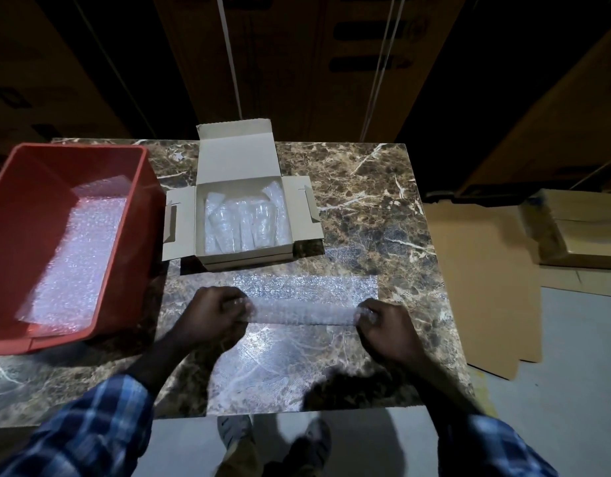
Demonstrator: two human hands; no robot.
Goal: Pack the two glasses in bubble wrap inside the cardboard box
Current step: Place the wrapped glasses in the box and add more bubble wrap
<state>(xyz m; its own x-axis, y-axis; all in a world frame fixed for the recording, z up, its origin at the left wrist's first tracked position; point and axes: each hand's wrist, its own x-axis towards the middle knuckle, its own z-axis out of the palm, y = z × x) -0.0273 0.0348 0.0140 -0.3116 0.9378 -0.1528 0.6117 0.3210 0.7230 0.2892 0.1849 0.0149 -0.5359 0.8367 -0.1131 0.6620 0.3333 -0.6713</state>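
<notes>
Both hands, left hand & right hand, pinch bubble wrap roll ends near table front edge; loose grip = roll could unroll.

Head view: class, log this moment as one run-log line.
left hand: grips roll end | right hand: grips other end | bubble wrap roll: on marble table | cardboard box: open, wrapped items inside
</notes>
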